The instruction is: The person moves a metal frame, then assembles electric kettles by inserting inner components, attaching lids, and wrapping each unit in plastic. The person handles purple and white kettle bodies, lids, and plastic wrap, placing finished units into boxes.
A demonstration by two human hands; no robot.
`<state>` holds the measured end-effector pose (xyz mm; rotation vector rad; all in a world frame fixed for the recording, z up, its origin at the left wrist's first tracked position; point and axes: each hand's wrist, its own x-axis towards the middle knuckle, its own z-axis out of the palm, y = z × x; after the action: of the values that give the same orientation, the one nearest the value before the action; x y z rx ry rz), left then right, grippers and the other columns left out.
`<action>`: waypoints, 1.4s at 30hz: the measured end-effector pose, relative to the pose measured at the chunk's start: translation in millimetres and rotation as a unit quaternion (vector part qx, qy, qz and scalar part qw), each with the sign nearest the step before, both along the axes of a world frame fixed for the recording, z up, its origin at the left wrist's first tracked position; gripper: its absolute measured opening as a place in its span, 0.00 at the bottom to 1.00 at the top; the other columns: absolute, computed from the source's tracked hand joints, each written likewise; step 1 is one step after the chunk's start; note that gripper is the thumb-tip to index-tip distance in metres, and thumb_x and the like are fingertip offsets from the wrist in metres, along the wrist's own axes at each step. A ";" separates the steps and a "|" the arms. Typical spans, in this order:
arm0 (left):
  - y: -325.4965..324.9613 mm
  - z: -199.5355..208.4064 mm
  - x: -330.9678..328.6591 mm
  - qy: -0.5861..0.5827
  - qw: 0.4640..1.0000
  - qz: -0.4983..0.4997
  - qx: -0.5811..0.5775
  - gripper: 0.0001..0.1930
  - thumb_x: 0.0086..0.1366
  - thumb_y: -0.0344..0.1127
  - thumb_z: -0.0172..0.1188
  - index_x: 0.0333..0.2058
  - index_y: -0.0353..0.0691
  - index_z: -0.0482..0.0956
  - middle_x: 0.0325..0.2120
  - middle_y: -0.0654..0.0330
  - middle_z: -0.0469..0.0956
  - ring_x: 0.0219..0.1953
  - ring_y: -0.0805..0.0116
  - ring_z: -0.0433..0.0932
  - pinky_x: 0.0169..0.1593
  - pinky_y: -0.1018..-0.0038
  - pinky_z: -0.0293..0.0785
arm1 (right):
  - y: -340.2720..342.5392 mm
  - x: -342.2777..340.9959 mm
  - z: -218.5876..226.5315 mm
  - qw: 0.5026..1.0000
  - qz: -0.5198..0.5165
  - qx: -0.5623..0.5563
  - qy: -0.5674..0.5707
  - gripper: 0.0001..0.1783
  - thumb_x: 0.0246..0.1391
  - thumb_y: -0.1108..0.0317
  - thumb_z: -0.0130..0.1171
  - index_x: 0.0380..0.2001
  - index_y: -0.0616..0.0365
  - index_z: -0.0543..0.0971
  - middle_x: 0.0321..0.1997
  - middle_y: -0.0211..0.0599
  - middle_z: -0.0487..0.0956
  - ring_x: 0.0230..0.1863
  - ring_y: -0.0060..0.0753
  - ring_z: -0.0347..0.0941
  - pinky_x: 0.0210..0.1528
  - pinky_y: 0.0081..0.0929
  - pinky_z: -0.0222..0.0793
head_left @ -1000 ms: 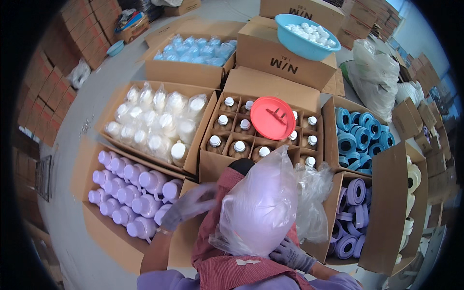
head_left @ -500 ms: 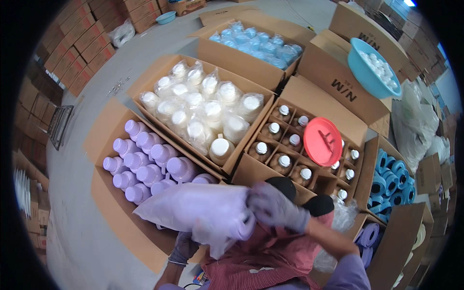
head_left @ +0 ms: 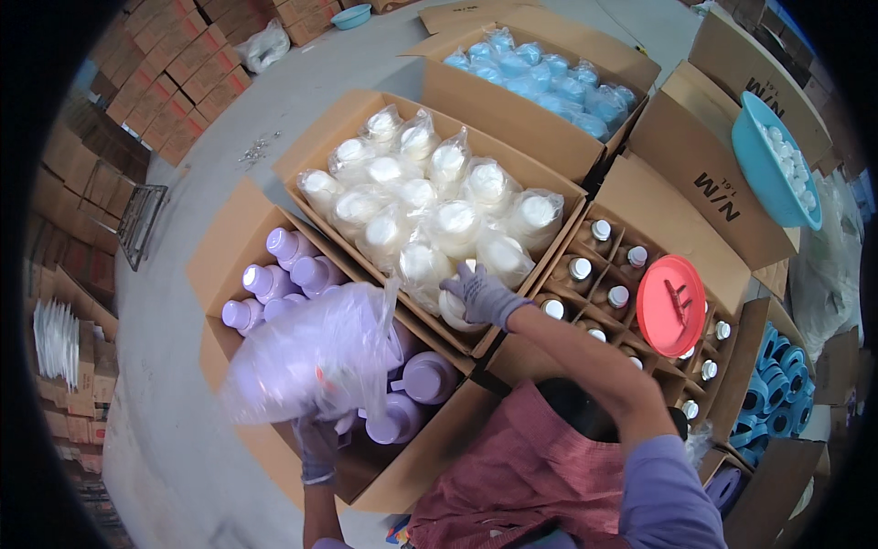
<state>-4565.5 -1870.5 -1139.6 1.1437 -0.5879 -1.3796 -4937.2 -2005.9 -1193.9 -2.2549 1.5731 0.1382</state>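
My left hand [head_left: 316,445], in a grey glove, grips a lilac jug in a clear plastic bag [head_left: 315,352] from below, with its fingers partly hidden. The bagged jug lies tilted above a carton [head_left: 457,421] of unwrapped lilac jugs [head_left: 430,377]. Farther right, my gloved right hand [head_left: 487,295] is closed around the top of an unwrapped white jug [head_left: 452,311]. That white jug stands at the near corner of a carton [head_left: 375,265] filled with white jugs in clear bags [head_left: 416,197].
A divided carton [head_left: 585,343] of white-capped bottles stands right, bearing a red round lid [head_left: 672,306]. Beyond are a carton of bagged blue items [head_left: 540,78] and a turquoise basin [head_left: 777,165] of small white pieces. Blue parts [head_left: 777,389] fill another carton at far right.
My right hand has left the bagged lilac jug and reached forward to the white jug. My left hand has shifted left with the bagged jug, and the view has turned slightly.
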 end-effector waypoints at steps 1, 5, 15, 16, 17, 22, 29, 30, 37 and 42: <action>-11.7 5.1 -8.9 0.008 0.998 0.053 0.018 0.11 0.62 0.19 0.51 0.41 0.33 0.79 0.38 0.55 0.80 0.36 0.60 0.82 0.41 0.66 0.83 | 0.6 -7.2 41.5 1.000 -0.012 -0.001 -0.026 0.34 0.47 0.61 0.62 0.61 0.40 0.69 0.54 0.50 0.68 0.55 0.62 0.69 0.55 0.47 0.71; -68.2 -10.6 12.9 -0.493 0.812 -0.132 -0.284 0.12 0.66 0.21 0.48 0.45 0.27 0.76 0.46 0.50 0.74 0.41 0.53 0.82 0.41 0.59 0.86 | 32.7 -82.5 183.3 0.982 -0.068 -0.074 -0.159 0.39 0.41 0.60 0.69 0.59 0.53 0.70 0.56 0.48 0.69 0.56 0.50 0.69 0.60 0.39 0.66; -256.0 -31.4 -134.4 -0.504 0.735 -0.442 -0.103 0.14 0.57 0.32 0.57 0.40 0.31 0.80 0.30 0.60 0.80 0.30 0.71 0.76 0.34 0.71 0.75 | 258.0 -205.5 179.4 0.614 -0.491 -0.224 -0.576 0.36 0.54 0.55 0.54 0.63 0.57 0.60 0.57 0.42 0.68 0.56 0.38 0.71 0.52 0.36 0.76; -276.8 -29.1 -151.4 -0.453 0.756 -0.465 -0.083 0.12 0.57 0.30 0.57 0.39 0.31 0.79 0.29 0.59 0.78 0.29 0.70 0.76 0.33 0.69 0.75 | 276.6 -201.1 164.8 0.559 -0.503 -0.252 -0.609 0.34 0.58 0.54 0.52 0.64 0.55 0.59 0.58 0.40 0.68 0.56 0.40 0.72 0.49 0.35 0.79; -291.2 -30.5 -166.4 -0.400 0.773 -0.488 -0.061 0.11 0.56 0.28 0.57 0.37 0.30 0.78 0.27 0.58 0.77 0.27 0.69 0.77 0.32 0.67 0.75 | 303.9 -202.2 155.5 0.550 -0.504 -0.223 -0.628 0.34 0.60 0.47 0.52 0.64 0.51 0.61 0.57 0.39 0.72 0.55 0.37 0.74 0.51 0.35 0.75; -321.9 -66.7 -193.6 -0.612 0.468 -0.578 -0.269 0.11 0.58 0.32 0.59 0.39 0.37 0.82 0.34 0.50 0.82 0.34 0.58 0.82 0.44 0.64 0.77 | 365.8 -178.4 116.1 0.422 -0.522 -0.205 -0.712 0.34 0.62 0.46 0.52 0.65 0.50 0.63 0.62 0.37 0.72 0.58 0.40 0.73 0.54 0.40 0.75; -253.8 -90.9 -257.6 -0.833 0.141 -0.363 -0.392 0.20 0.64 0.34 0.52 0.55 0.57 0.76 0.64 0.63 0.66 0.68 0.67 0.61 0.67 0.54 0.55 | 383.3 -148.1 114.2 0.333 -0.495 -0.191 -0.780 0.33 0.62 0.46 0.51 0.66 0.48 0.62 0.66 0.36 0.68 0.64 0.43 0.67 0.56 0.45 0.74; -250.9 -87.4 -251.4 -0.857 0.193 -0.298 -0.374 0.21 0.64 0.35 0.53 0.56 0.58 0.75 0.65 0.63 0.64 0.69 0.67 0.59 0.68 0.53 0.53 | 381.2 -143.8 114.8 0.339 -0.494 -0.177 -0.781 0.33 0.62 0.46 0.51 0.66 0.49 0.62 0.65 0.37 0.68 0.63 0.43 0.67 0.55 0.45 0.74; -96.4 130.2 -320.0 -0.151 0.724 -0.501 -0.449 0.36 0.65 0.49 0.62 0.66 0.36 0.62 0.63 0.56 0.66 0.66 0.65 0.61 0.68 0.66 0.54 | 383.3 -128.2 114.0 0.306 -0.439 -0.063 -0.843 0.37 0.61 0.48 0.54 0.68 0.50 0.59 0.64 0.43 0.69 0.59 0.47 0.73 0.48 0.47 0.81; -42.1 123.4 -344.8 -0.161 0.833 -0.464 -0.253 0.22 0.70 0.49 0.54 0.40 0.31 0.81 0.30 0.64 0.79 0.32 0.76 0.75 0.36 0.78 0.72 | 396.8 -129.8 153.1 0.787 -0.351 -0.425 -0.278 0.42 0.37 0.67 0.74 0.58 0.52 0.67 0.59 0.48 0.67 0.60 0.50 0.66 0.61 0.41 0.63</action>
<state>-4910.3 -1912.6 -1016.1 0.6347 -1.8130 -1.6565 -5067.0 -1609.1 -1040.8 -1.6876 2.1924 -1.5589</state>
